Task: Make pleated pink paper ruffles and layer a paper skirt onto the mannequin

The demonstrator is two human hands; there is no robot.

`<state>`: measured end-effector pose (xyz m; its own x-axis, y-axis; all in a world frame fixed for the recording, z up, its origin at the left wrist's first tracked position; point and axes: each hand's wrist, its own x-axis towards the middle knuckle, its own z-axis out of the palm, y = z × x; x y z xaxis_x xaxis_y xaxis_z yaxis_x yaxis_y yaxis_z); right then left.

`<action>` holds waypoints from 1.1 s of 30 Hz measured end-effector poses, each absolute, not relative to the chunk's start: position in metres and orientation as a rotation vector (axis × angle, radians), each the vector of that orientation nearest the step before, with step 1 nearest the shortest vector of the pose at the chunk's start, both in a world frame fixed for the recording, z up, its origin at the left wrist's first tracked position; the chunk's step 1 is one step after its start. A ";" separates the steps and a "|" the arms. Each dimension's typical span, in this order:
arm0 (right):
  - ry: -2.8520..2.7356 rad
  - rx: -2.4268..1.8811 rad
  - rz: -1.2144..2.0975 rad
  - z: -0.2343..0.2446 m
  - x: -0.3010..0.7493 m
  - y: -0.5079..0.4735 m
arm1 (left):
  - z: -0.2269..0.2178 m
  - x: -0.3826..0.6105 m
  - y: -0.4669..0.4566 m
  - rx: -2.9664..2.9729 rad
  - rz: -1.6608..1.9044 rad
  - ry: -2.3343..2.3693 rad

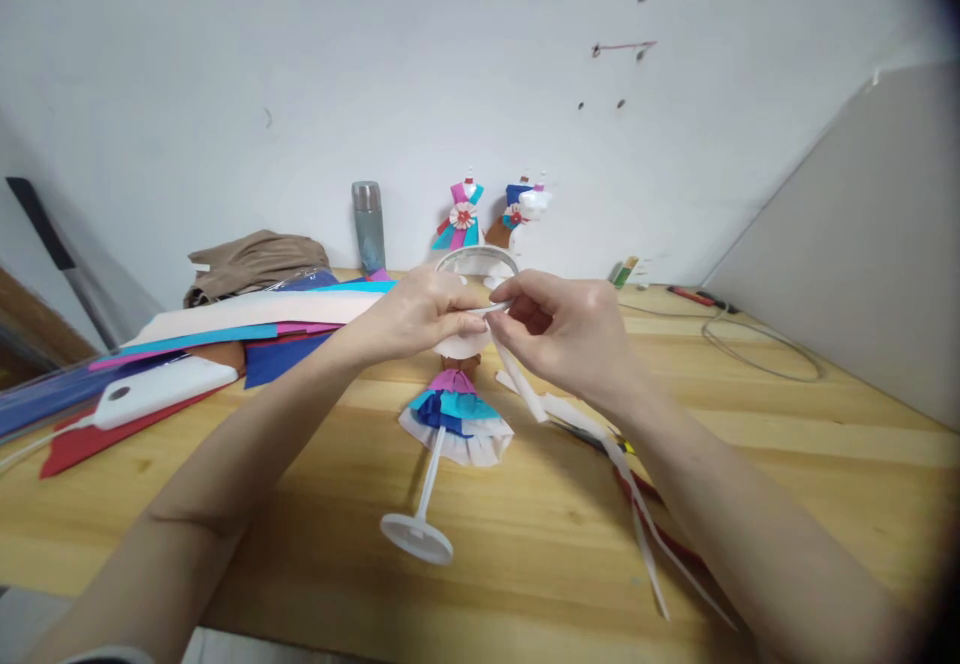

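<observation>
A small dress-form doll (454,412) lies on the wooden table (750,464), its layered white, blue and pink paper skirt spread out and its white round stand (417,536) pointing towards me. Above its upper body, my left hand (420,312) and my right hand (570,329) meet, both pinching a narrow white paper strip (521,379) that hangs down towards the table. The doll's top is hidden behind my fingers.
Coloured felt sheets (247,329) and a white phone (161,391) lie at the left. Two finished dressed dolls (487,214), a grey bottle (368,227) and a white ring (480,262) stand near the wall. White strips (645,524) trail right; a cable (757,344) lies beyond.
</observation>
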<state>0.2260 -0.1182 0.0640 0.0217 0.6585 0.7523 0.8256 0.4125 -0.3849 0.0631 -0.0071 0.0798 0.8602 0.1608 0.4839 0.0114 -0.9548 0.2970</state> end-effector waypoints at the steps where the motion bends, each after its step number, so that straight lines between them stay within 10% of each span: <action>1: -1.708 -1.320 -0.223 0.064 0.226 -0.118 | 0.081 0.063 -0.009 2.825 0.752 0.141; 33: -1.868 -1.250 -0.223 0.068 0.229 -0.121 | 0.087 0.062 -0.022 2.659 0.636 0.146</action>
